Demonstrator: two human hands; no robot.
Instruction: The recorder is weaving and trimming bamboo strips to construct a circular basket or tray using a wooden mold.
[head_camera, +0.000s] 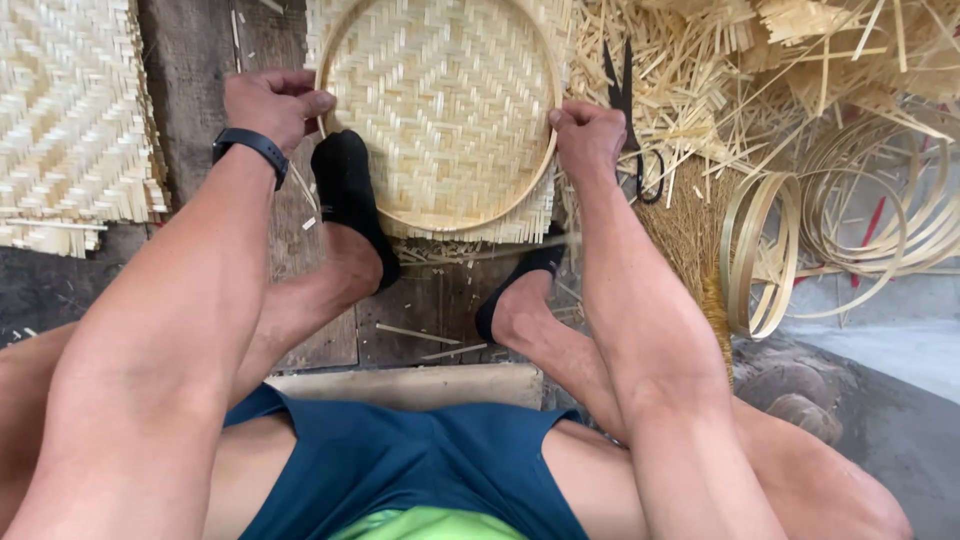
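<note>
While gripping opposite sides of one rim, both closed tight and set well apart: left hand (272, 104) clenched on the left edge of the round woven bamboo tray (443, 100), right hand (588, 138) fisted on its right edge, tray lying flat between them. Left of the left hand, a stack of woven mats (72, 120); below the tray, two feet in black socks (350, 195); right of the right hand, black scissors (630, 130), loose bamboo strips (730, 70), coiled hoops (790, 240)

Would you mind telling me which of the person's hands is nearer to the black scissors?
Right. The right hand grips the round woven tray at its right rim, just beside the black scissors; the left hand holds the opposite rim.
</note>
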